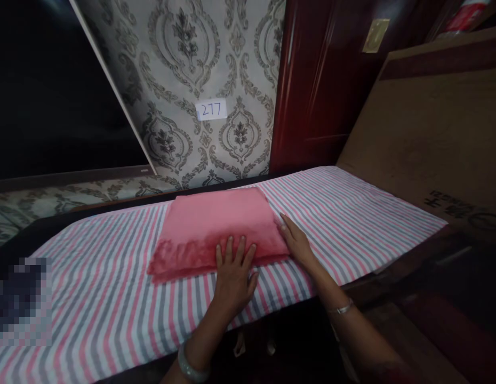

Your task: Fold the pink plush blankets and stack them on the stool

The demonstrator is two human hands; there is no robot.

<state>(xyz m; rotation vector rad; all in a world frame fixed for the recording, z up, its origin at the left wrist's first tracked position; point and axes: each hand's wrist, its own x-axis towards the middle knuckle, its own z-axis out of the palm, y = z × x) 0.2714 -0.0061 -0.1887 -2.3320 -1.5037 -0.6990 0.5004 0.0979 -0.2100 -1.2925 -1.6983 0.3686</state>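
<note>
A folded pink cloth, darker and ruffled along its near side, lies flat on a striped sheet of pink, white and grey. My left hand rests on the near edge of the cloth with its fingers spread over the darker band. At the right edge of the cloth, my right hand touches its side with fingers stretched forward. Neither hand grips anything. How many layers the cloth has, I cannot tell.
A dark screen stands at the left against patterned wallpaper, which bears a paper label reading 277. Behind the sheet is a dark red door. A large cardboard box stands at the right. A pixelated patch covers the far left.
</note>
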